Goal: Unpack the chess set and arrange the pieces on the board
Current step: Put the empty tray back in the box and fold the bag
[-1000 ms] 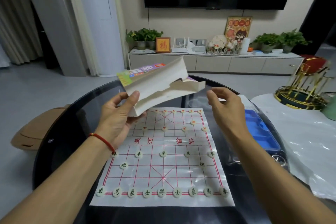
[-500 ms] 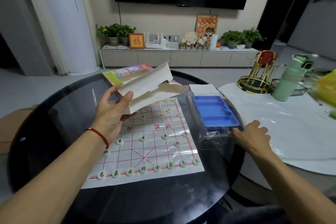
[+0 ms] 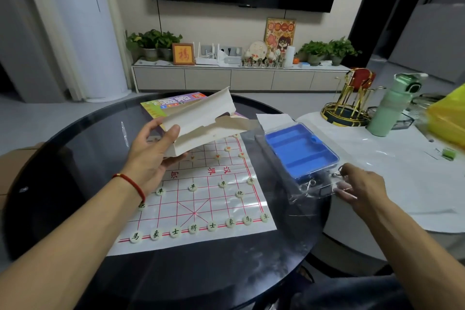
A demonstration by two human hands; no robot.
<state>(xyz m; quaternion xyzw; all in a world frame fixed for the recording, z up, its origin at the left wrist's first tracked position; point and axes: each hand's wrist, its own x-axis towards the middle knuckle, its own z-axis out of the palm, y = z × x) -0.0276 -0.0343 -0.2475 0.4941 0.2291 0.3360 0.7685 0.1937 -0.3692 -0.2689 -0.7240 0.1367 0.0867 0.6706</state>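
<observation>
Both hands are busy with packaging, because the pieces (image 3: 193, 228) stand already in rows on the board (image 3: 201, 199), which lies flat on the dark bench (image 3: 75, 158); your left hand (image 3: 153, 151) pinches the open cardboard box (image 3: 201, 121) between thumb and fingers, lifted above the board so nothing is disturbed; your right hand (image 3: 359, 187) has its grip pressed on the clear wrap of the blue tray (image 3: 300, 151); half a second ago it only rested there, now the wrap is lifted
</observation>
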